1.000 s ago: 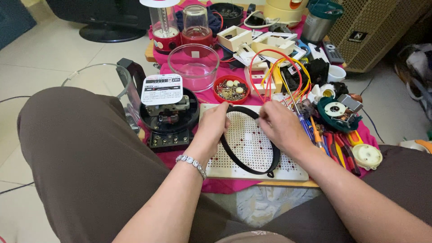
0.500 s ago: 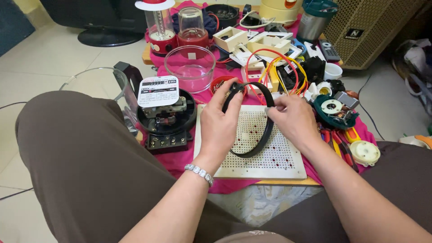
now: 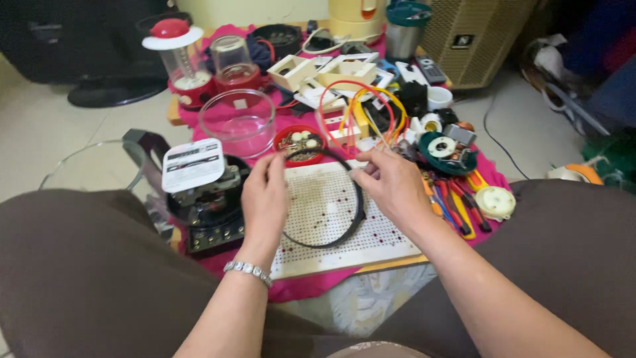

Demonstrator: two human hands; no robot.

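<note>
Head view: both hands' grip [image 3: 265,192] [image 3: 391,185] pinches a black rubber ring [image 3: 354,219].

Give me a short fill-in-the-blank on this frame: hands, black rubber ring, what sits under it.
1. Both hands, left hand and right hand, hold a thin black rubber ____.
2. Below the black rubber ring lies a white perforated ____ on the pink cloth.
3. The left wrist wears a silver ____.
4. The small red bowl sits beside a clear glass ____.

Missing words: ring; board; bracelet; bowl
</note>
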